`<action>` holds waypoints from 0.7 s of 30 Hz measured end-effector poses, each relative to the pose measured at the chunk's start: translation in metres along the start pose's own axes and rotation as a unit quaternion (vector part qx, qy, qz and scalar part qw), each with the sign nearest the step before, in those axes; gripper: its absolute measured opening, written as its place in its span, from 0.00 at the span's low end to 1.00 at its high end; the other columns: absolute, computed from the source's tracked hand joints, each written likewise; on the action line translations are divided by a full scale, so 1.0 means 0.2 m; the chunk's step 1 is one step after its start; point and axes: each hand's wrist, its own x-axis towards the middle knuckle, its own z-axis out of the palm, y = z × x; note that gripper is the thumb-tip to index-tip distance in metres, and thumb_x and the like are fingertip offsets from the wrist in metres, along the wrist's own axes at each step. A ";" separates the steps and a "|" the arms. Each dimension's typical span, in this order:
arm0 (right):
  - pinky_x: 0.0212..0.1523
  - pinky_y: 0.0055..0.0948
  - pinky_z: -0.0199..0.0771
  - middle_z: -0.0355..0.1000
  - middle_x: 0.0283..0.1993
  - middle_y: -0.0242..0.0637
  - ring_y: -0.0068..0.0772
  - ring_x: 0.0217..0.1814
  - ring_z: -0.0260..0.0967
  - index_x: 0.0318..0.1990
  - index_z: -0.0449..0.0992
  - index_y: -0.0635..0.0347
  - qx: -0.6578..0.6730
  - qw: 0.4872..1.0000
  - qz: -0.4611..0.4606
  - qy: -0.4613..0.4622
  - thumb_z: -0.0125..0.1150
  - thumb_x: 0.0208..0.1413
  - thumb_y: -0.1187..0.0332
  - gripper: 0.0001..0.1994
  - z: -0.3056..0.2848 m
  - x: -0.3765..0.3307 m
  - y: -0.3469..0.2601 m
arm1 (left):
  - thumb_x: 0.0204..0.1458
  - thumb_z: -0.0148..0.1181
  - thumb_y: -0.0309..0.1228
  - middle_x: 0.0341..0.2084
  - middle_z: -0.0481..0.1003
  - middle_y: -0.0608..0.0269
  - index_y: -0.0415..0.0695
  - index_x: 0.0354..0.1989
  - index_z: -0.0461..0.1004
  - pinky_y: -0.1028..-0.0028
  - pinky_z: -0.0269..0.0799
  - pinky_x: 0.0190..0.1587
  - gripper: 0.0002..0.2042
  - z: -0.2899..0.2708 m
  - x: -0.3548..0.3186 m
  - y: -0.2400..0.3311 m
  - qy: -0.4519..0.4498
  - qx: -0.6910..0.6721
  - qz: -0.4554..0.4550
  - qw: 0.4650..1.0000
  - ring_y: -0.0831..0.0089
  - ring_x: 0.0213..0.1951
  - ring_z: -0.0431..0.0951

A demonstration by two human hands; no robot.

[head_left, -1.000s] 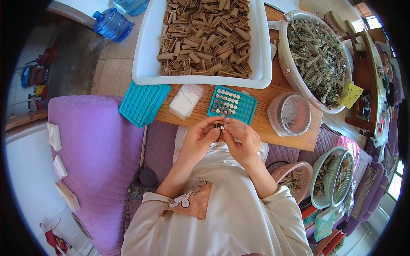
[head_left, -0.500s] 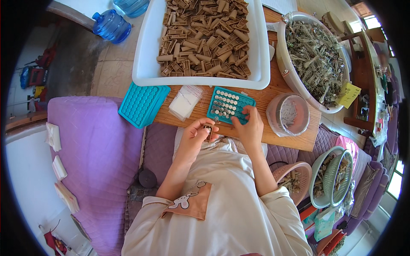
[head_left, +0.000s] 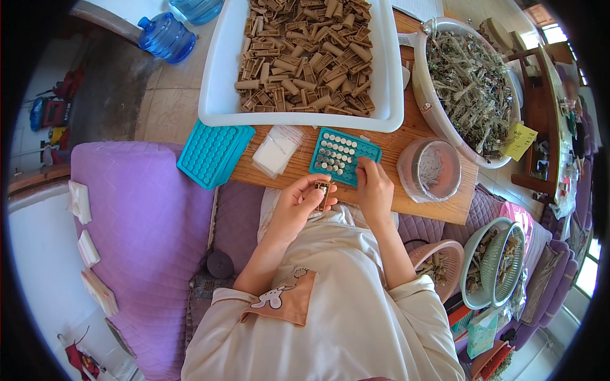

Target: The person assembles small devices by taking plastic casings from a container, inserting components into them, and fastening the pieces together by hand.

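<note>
My left hand [head_left: 293,208] is closed around a small brown plastic casing [head_left: 325,185], held upright just off the table's near edge. Something pale and shiny shows inside that casing. Over the right part of a teal tray with round pockets [head_left: 367,150], my right hand [head_left: 376,194] has its thumb and fingers drawn together; whatever lies between the fingertips is too small or hidden. Rows of round white and silvery button-shaped pieces [head_left: 337,145] fill the tray's left pockets. A few more sit near my right fingertips.
Beyond the tray stands a large white tub [head_left: 298,119] of brown casings. Stacked teal trays [head_left: 213,152] and clear plastic bags [head_left: 277,151] lie to the left. A pink-white bucket [head_left: 406,166] and a basin of small wired parts [head_left: 419,82] stand right. Baskets [head_left: 502,263] sit lower right.
My right hand has moved slightly up, its fingertips now closer together over the tray. My left hand has shifted a little right and turned the casing so its inside shows more.
</note>
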 end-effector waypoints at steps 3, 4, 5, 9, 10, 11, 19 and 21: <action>0.26 0.24 0.68 0.69 0.27 0.39 0.32 0.27 0.68 0.34 0.68 0.62 0.171 0.985 0.018 0.022 0.54 0.43 0.80 0.08 -0.09 0.01 -0.08 | 0.51 0.48 0.25 0.36 0.70 0.58 0.36 0.45 0.63 0.80 0.69 0.36 0.13 0.01 0.00 0.00 -0.013 -0.001 0.003 1.000 0.74 0.34 0.73; 0.27 0.24 0.68 0.69 0.28 0.39 0.32 0.27 0.68 0.34 0.68 0.63 0.203 0.979 0.003 0.032 0.55 0.43 0.80 0.09 -0.13 0.01 -0.13 | 0.51 0.48 0.25 0.36 0.70 0.58 0.36 0.45 0.63 0.80 0.69 0.36 0.13 0.01 0.00 -0.01 -0.012 -0.001 0.003 1.000 0.74 0.34 0.73; 0.28 0.23 0.69 0.69 0.28 0.39 0.31 0.28 0.68 0.34 0.68 0.64 0.234 0.971 -0.011 0.043 0.55 0.42 0.81 0.10 -0.16 0.00 -0.17 | 0.51 0.48 0.26 0.36 0.70 0.58 0.36 0.45 0.63 0.79 0.70 0.37 0.14 0.00 0.01 -0.03 -0.024 0.014 0.019 0.999 0.74 0.35 0.73; 0.30 0.24 0.69 0.69 0.29 0.40 0.33 0.27 0.68 0.34 0.68 0.64 0.250 0.963 -0.085 0.053 0.57 0.40 0.82 0.11 -0.18 -0.03 -0.24 | 0.51 0.48 0.25 0.35 0.70 0.60 0.35 0.47 0.61 0.81 0.69 0.37 0.15 0.03 0.00 -0.02 -0.032 0.019 0.030 0.999 0.76 0.35 0.72; 0.30 0.24 0.69 0.69 0.29 0.39 0.33 0.28 0.68 0.34 0.68 0.64 0.246 0.962 -0.107 0.054 0.57 0.40 0.82 0.11 -0.16 -0.04 -0.23 | 0.51 0.48 0.25 0.35 0.70 0.60 0.35 0.47 0.61 0.81 0.69 0.37 0.15 0.04 0.01 -0.03 -0.032 0.019 0.030 0.999 0.76 0.35 0.72; 0.30 0.24 0.69 0.69 0.29 0.39 0.34 0.28 0.68 0.34 0.68 0.63 0.242 0.960 -0.130 0.054 0.57 0.39 0.82 0.12 -0.14 -0.05 -0.22 | 0.51 0.48 0.24 0.35 0.70 0.61 0.35 0.47 0.61 0.81 0.69 0.37 0.14 0.03 0.01 -0.03 -0.030 0.037 0.037 0.998 0.78 0.35 0.72; 0.29 0.27 0.68 0.69 0.27 0.37 0.35 0.28 0.67 0.28 0.69 0.62 0.232 0.967 -0.101 -0.019 0.57 0.37 0.81 0.08 -0.17 -0.03 -0.21 | 0.51 0.47 0.23 0.31 0.72 0.62 0.35 0.46 0.62 0.84 0.67 0.34 0.14 0.05 0.01 -0.05 -0.001 0.148 0.058 0.987 0.82 0.32 0.71; 0.29 0.26 0.68 0.69 0.26 0.36 0.35 0.29 0.67 0.26 0.70 0.63 0.225 0.969 -0.087 -0.051 0.58 0.36 0.81 0.07 -0.20 -0.01 -0.21 | 0.50 0.48 0.23 0.28 0.72 0.62 0.34 0.46 0.63 0.83 0.66 0.33 0.14 0.04 0.02 -0.06 0.004 0.192 0.049 0.980 0.82 0.31 0.71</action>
